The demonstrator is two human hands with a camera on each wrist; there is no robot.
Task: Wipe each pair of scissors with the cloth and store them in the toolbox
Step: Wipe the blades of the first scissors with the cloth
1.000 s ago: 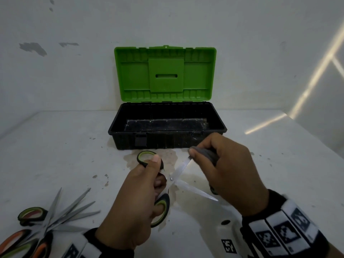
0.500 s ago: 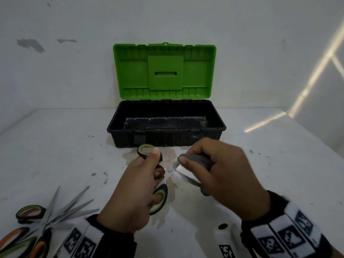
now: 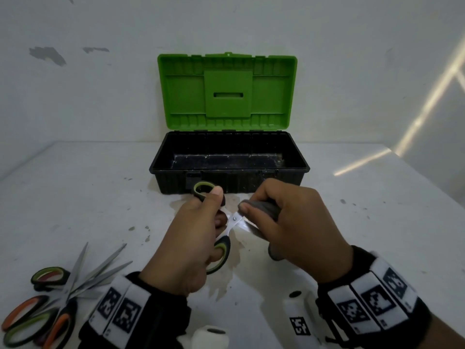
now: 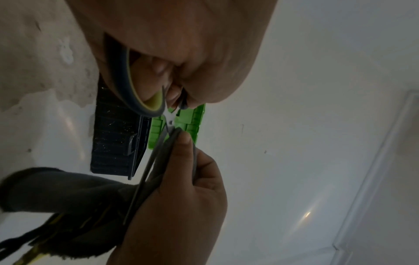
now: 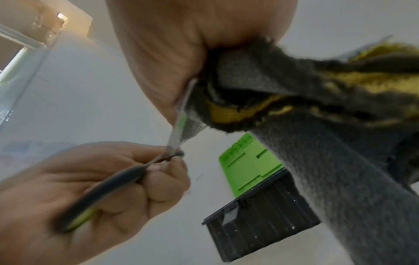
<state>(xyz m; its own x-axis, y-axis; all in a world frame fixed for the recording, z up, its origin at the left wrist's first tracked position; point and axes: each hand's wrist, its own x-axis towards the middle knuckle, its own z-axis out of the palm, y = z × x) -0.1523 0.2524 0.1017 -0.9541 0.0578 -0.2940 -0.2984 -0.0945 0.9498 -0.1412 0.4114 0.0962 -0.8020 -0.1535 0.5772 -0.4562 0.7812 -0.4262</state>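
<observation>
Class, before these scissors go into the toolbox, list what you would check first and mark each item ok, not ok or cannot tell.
1. Toolbox lid open: ok.
2. Left hand grips the scissors handles: ok.
3. Right hand holds the cloth on the blades: ok.
4. Blades closed for storing: not ok, they are spread.
5. Blades wiped clean: cannot tell.
6. Other scissors clear of the path: ok, at the table's left.
</observation>
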